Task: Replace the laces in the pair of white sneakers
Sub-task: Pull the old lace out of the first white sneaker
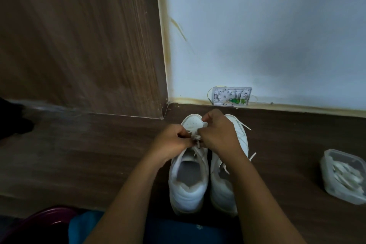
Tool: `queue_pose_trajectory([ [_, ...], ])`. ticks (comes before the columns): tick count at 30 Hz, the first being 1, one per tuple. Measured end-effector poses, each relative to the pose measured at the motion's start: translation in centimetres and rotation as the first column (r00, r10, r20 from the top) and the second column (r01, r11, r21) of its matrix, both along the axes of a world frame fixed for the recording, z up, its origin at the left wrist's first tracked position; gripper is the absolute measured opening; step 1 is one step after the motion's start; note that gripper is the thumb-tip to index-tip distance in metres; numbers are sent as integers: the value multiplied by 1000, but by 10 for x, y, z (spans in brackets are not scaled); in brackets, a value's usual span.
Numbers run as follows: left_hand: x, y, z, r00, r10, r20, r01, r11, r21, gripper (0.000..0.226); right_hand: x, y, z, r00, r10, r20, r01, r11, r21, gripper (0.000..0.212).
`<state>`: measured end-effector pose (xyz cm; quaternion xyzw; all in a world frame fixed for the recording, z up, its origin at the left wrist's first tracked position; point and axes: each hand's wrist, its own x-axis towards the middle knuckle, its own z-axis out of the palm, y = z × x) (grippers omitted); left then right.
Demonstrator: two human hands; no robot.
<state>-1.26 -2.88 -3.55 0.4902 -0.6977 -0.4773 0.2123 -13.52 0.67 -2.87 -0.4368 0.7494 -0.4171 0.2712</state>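
two white shoes stand side by side on the dark wood floor (79, 154), near its far edge where it meets the pale wall (257, 35), toes to the wall and heels to the person. the left shoe (188, 194) has its mouth open to the camera, and its lace (195, 138) is bunched over the eyelets at mid-shoe. both hands meet there. the left hand (170, 141) comes in from the left with fingers curled tight, pinching the lace at its fingertips. the right hand (217, 134) reaches across from the right, knuckles up and fingers curled over the tongue, also gripping the lace; the frame is too blurred to show exactly where. the right shoe (220, 194) touches the left one and is partly covered by the right forearm. its loose lace ends (244, 125) trail onto the floor on its right side. well to the right, near the floor's right edge, sits a clear tub (327, 182) with pale laces (348, 176) piled inside. a small white box (230, 96) with green parts is on the wall at floor level, just beyond the toes. a wood panel (79, 35) fills the left side.
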Motion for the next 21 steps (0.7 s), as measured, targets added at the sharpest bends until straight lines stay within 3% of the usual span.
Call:
queue_pose_trajectory([
  [3,-2,-2,-1,1000,15,13,-15,1000,1,18,0,-1,0,1000,7,8,-7,1000,-8,27],
  [5,-2,-3,-2,999,30,-26,-27,996,80,23,1,0,0,1000,18,-4,-18,1000,-3,26],
  [9,0,-3,0,947,175,-269,-60,921,385,21,2,0,-2,999,37,-11,-37,999,6,27],
  [12,-1,-1,4,896,289,-337,-47,817,575,26,3,1,-2,998,57,-25,-57,998,10,26],
  [15,-2,-1,1,882,318,-349,-58,807,588,19,-1,0,-4,998,45,-48,-45,999,-4,28],
  [21,-2,-2,-1,916,213,-339,-36,888,459,30,-7,2,2,997,13,-74,-14,1000,-21,22],
])
